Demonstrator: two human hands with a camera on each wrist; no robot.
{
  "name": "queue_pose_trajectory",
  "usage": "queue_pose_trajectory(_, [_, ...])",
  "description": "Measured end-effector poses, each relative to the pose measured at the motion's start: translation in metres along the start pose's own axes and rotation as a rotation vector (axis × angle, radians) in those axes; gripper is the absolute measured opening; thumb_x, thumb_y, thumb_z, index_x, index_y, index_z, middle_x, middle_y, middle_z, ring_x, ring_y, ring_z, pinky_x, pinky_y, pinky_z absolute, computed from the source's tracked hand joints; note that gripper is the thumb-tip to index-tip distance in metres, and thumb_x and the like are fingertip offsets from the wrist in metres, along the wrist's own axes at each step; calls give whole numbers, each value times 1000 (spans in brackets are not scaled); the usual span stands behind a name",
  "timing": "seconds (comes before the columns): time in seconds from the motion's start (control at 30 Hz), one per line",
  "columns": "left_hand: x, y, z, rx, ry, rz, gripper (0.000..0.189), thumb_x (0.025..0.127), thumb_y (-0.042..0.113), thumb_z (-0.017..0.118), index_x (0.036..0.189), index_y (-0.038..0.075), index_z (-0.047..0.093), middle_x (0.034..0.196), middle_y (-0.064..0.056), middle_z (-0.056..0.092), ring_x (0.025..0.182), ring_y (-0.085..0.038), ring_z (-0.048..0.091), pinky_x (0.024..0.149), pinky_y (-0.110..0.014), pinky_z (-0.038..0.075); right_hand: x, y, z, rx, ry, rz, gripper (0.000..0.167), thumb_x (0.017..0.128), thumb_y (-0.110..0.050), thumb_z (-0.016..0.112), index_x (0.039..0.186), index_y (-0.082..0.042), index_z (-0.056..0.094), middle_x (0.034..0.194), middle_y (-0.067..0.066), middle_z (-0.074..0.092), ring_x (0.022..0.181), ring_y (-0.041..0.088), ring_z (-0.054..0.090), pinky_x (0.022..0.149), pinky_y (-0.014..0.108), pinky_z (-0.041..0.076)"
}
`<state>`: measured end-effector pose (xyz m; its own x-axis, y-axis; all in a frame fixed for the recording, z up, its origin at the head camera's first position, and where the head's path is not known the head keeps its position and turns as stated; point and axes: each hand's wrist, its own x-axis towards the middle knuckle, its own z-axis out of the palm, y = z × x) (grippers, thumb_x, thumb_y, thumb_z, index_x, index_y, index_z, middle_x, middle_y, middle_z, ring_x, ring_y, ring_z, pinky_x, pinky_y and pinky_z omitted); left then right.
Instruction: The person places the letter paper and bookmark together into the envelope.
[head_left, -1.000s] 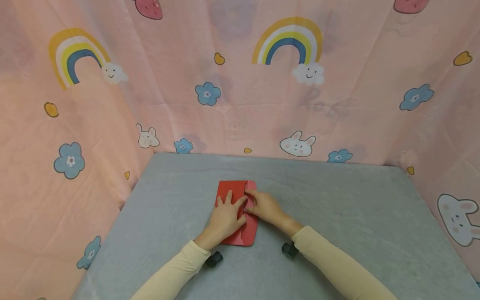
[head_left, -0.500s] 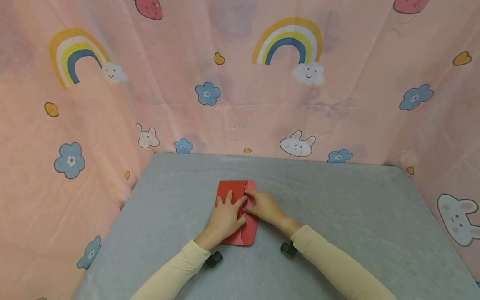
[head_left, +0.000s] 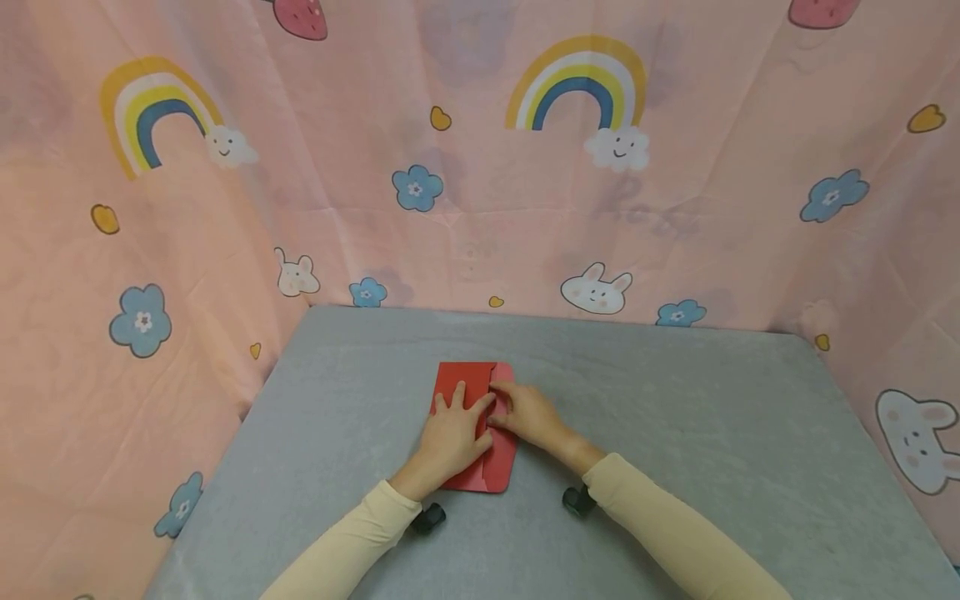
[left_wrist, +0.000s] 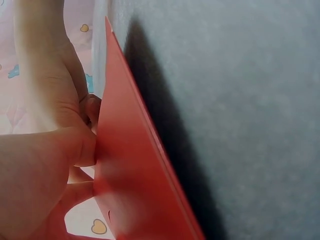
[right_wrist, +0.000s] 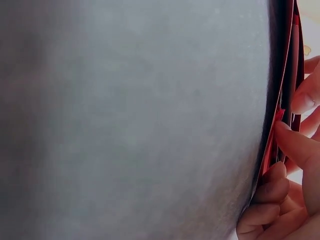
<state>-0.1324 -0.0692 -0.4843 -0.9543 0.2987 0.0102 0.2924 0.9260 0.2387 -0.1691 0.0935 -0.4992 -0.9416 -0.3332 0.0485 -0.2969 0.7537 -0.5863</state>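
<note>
A red envelope [head_left: 465, 372] lies on the grey table with its lighter red flap [head_left: 498, 471] folded out to the right. My left hand [head_left: 448, 437] rests flat on its body, fingers spread. From the right, my right hand [head_left: 534, 417] reaches over the flap, thumb and index finger curled at the envelope's mouth. The right wrist view shows the right thumb [right_wrist: 297, 145] on a small red edge [right_wrist: 281, 115] at the mouth, other fingers curled below it. Seen from the left wrist, the envelope [left_wrist: 130, 155] stretches away as a smooth red sheet. Its inside is mostly hidden.
A grey cloth covers the table [head_left: 675, 433]. A pink curtain [head_left: 480, 208] with rainbows, flowers and rabbits hangs behind and at both sides. Black wrist cameras [head_left: 429, 518] sit under both cream sleeves [head_left: 352, 542].
</note>
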Motion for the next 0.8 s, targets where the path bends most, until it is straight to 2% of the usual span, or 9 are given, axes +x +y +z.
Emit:
queue_pose_trajectory(0.23, [1,2,1,22,-5,3,60,89,34,64,146,31,48,152,-26,43,126,-58,50,74,-51,60,-8,11,-6,98,34,-8,56,83,-22,79,133,-5,61,63,-3,49,58,8,43,55,20,35])
queue_pose_trajectory(0.5, [4,5,3,86,-73,-17,61,91,41,62,149,35,44,156,-22,39,132,-56,45,71,-45,60,-23,34,-20,145,51,5,56,84,-22,79,133,-5,60,61,-2,49,53,5,40,52,20,34])
queue_pose_trajectory(0.7, [3,6,8,181,-89,-27,64,93,47,59,152,38,37,157,-19,38,134,-53,44,89,-51,54,-39,52,-32,178,47,-21,55,84,-21,78,133,-3,60,61,-3,47,53,2,38,53,19,35])
queue_pose_trajectory(0.8, [2,7,11,203,-76,-34,65,93,48,58,153,38,34,158,-18,38,134,-52,44,92,-53,52,-46,57,-40,175,28,-4,54,86,-22,76,134,-4,59,62,-5,48,53,2,40,53,19,36])
